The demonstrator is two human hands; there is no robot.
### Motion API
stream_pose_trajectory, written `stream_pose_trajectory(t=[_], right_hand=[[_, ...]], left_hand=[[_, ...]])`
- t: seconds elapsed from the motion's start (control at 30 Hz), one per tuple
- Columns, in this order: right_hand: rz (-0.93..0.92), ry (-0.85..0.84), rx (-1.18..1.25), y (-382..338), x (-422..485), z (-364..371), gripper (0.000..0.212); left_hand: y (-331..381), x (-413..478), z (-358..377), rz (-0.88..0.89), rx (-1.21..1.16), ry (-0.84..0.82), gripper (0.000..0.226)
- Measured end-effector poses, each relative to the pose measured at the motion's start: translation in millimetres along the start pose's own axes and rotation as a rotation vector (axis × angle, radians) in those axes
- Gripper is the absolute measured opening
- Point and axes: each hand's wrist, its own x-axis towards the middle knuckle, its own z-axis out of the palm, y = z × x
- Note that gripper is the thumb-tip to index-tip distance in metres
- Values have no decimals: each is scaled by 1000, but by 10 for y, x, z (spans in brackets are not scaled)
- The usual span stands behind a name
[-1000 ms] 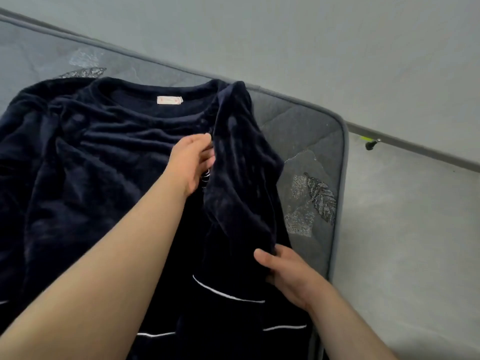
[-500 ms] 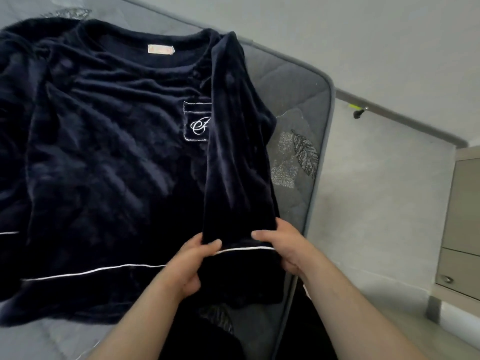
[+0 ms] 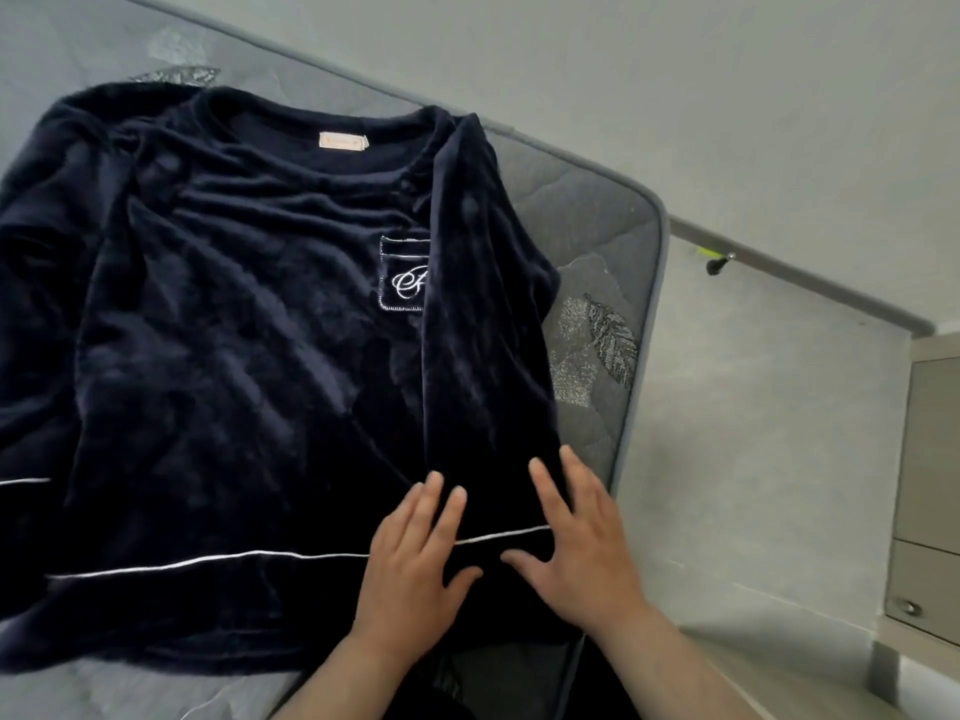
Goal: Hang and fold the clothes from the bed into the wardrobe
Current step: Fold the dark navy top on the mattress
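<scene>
A: How far along is it?

B: Early, I'd say. Nearest, the left hand [image 3: 415, 558] and right hand [image 3: 582, 553] lie flat on the top [image 3: 234, 356], side by side near its hem, over the end of a sleeve [image 3: 483, 330]. There is no grip from either hand: the fingers are straight and spread, pressing the cloth and pinching nothing.

A: What's done, then?

B: The top is spread front-up on the bed [image 3: 597, 210]. The sleeve on the person's right is folded in over the body, running from shoulder to hem. The other sleeve, at the left edge, looks not yet folded in. That leaves folding the body and carrying it off. I can't pick out a wardrobe for certain, and no other clothes show.

A: And the cloth?

B: Dark navy plush, velvety, with a soft sheen and shallow ripples. It should slump rather than hold a crease. Thin white piping [image 3: 208, 561] crosses above the hem and the cuff. Further up is a chest pocket [image 3: 402, 275], white-stitched with a curly monogram, half under the sleeve. A pale pink label [image 3: 343, 141] sits inside the round neck.

A: Beyond that?

B: The bed is a bare grey quilted mattress with silvery leaf motifs and a rounded, corded corner. Past it is pale speckled floor [image 3: 753, 433], and beige drawers [image 3: 930, 485] with a small metal knob stand at the right edge.
</scene>
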Motion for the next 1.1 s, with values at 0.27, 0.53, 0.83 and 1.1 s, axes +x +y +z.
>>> stream_pose_trajectory(t=[0.27, 0.53, 0.83, 1.1], right_hand=[[-67, -185, -144, 324, 25, 303, 121], [-316, 49, 1, 286, 55, 93, 67], [-663, 170, -9, -848, 1114, 236, 43], [-815, 208, -110, -2286, 2172, 802, 60]], left_hand=[[-190, 166, 253, -33, 255, -278, 127], [-82, 53, 33, 59, 223, -86, 83], [-1005, 422, -807, -154, 208, 398, 56], [-2289, 680, -1531, -453, 395, 393, 71]])
